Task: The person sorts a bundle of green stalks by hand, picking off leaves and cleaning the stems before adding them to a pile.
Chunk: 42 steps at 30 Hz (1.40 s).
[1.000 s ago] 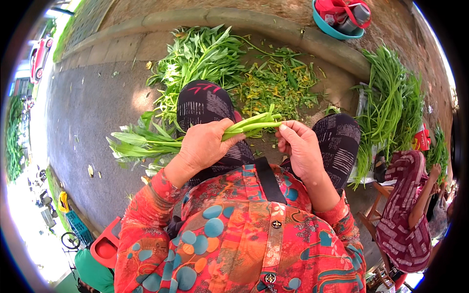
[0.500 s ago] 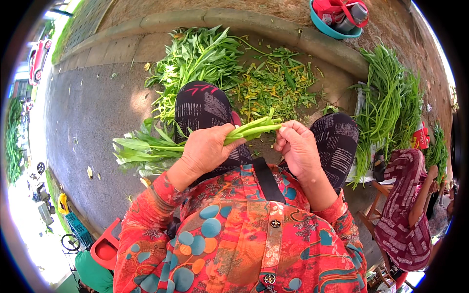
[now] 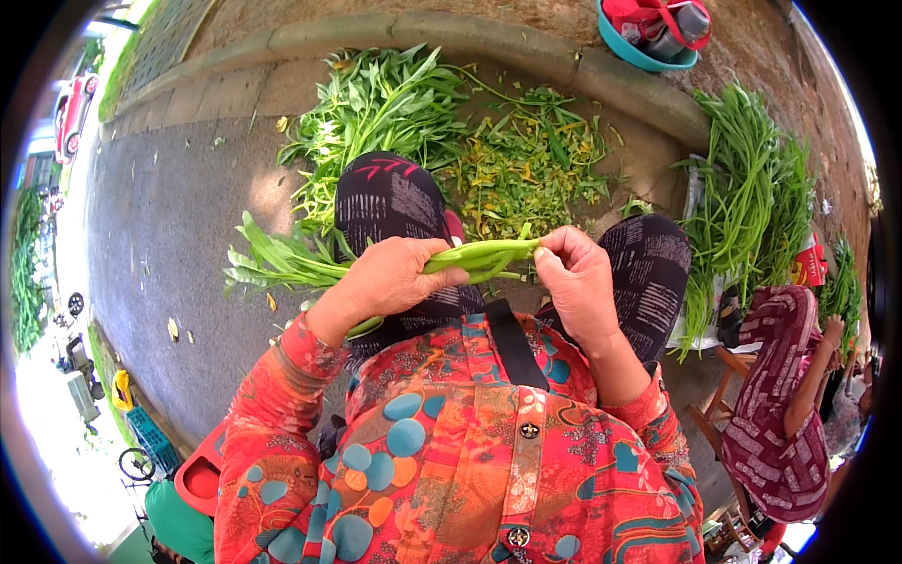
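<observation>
– Over the lap, between the knees [image 3: 390,205], what is the person holding?

– A bunch of leafy green stems [image 3: 490,256], nearly level. The left hand [image 3: 387,273] closes its fingers around the middle; the right hand [image 3: 581,282] pinches the stem ends between thumb and finger, one or several, it is hard to tell.

– How is that best handled?

– Probably with a firm but light left grip, since such stems may bruise, and the right fingertips close to the ends.

– What lies around?

– A leafy heap [image 3: 376,117] past the left knee, and beside it scattered green and yellow leaves [image 3: 536,164]. At the right lie long greens [image 3: 742,197]; beyond the curb [image 3: 451,31] sits a teal basin [image 3: 620,41].

– Anything in the way?

– The left knee partly hides the heap, and another person [image 3: 775,423] in maroon sits near the long greens.
</observation>
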Tool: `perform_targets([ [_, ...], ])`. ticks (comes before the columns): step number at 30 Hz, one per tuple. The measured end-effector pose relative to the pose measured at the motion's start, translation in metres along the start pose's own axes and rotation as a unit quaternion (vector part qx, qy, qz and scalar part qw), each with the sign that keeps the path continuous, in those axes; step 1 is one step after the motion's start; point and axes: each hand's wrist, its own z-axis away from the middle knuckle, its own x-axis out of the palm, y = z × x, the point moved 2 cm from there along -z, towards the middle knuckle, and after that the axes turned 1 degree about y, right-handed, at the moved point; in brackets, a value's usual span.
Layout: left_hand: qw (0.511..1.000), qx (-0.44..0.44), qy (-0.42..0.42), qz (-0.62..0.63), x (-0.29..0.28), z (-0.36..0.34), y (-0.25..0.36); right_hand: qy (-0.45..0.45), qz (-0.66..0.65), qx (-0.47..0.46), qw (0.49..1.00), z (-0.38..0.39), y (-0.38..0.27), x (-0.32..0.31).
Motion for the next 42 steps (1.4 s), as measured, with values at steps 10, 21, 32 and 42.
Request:
perform_targets([
  [10,0.986,-0.033,-0.104,0.128,-0.004,-0.005,-0.009,-0.002,0.306,-0.222,0.926,-0.004,-0.017,-0.008],
  [21,0.953,-0.095,-0.17,0.234,-0.006,-0.014,-0.024,0.06,0.4,-0.262,0.876,-0.017,-0.039,-0.034],
  [32,0.95,-0.095,-0.167,0.244,-0.006,-0.018,-0.022,0.006,0.371,-0.286,0.883,-0.018,-0.035,-0.022],
  [42,0.952,-0.092,-0.17,0.239,-0.004,-0.018,-0.022,-0.035,0.423,-0.38,0.822,-0.017,-0.03,-0.004],
])
